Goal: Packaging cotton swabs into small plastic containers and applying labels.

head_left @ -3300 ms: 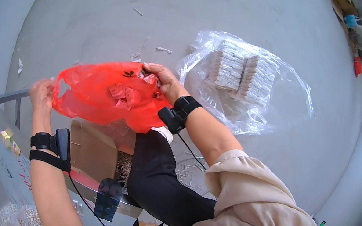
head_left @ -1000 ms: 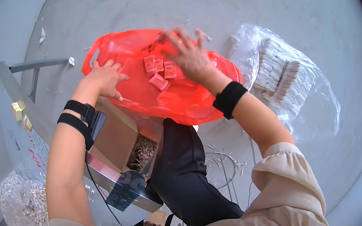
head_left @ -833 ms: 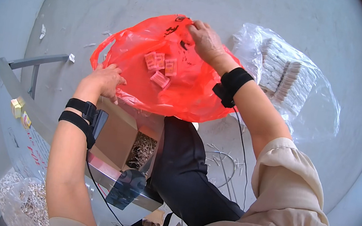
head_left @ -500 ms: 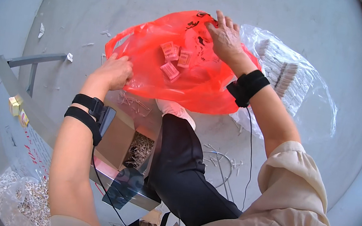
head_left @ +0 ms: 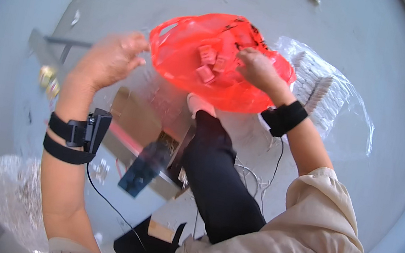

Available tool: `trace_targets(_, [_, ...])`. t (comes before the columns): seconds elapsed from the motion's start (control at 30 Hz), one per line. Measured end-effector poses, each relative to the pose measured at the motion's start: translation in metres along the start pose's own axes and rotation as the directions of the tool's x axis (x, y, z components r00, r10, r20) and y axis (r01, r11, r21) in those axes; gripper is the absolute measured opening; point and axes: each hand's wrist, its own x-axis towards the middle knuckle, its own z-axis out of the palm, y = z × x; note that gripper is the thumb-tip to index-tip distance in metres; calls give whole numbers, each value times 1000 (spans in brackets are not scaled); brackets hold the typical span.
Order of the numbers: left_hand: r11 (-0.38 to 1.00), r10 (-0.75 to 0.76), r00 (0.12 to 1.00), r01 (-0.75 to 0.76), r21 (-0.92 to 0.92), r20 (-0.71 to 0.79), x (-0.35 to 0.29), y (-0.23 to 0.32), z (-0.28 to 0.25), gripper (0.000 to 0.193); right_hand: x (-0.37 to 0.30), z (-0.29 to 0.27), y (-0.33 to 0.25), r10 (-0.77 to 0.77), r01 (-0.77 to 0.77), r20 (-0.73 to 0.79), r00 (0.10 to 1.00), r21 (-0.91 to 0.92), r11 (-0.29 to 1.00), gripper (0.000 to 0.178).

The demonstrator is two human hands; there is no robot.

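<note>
Red plastic: a thin bag (head_left: 242,91) spreads before us, its lower edge near our shoe (head_left: 199,104). Pink packets (head_left: 204,73) lie clustered left of its middle; whether inside or on top, we cannot tell. Our left hand (head_left: 110,57), blurred, is just beside the bag's left end, fingers loosely bent, thumb spread away from them. Our right hand (head_left: 259,69) is over the bag's right part; whether it pinches the film, we cannot tell. To the right, a clear bag (head_left: 356,121) surrounds stacked white bundles (head_left: 328,97).
</note>
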Motion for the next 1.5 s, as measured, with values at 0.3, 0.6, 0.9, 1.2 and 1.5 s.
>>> trace_targets(0.3, [890,-445,771,438,-128,-455,-290,138,2,30,-112,-108,-193,-94,325,-483,871,421,847,17])
trace_targets(0.6, [459,-815,575,720,-520,76,-493,239,214,29,-209,15,-346,-594,526,23,804,438,729,6])
trace_targets(0.9, [153,-960,-143,451,-880,-241,-531,159,263,12,-178,77,-389,-438,262,207,875,558,787,11])
trace_targets(1.2, [-123,-871,-457,557,-821,-180,-664,129,298,7,-189,114,-386,-319,71,259,912,665,744,8])
trace_targets(1.5, [-96,-498,-821,374,-923,-281,-728,90,382,20,-191,116,-401,-279,135,190,941,546,827,7])
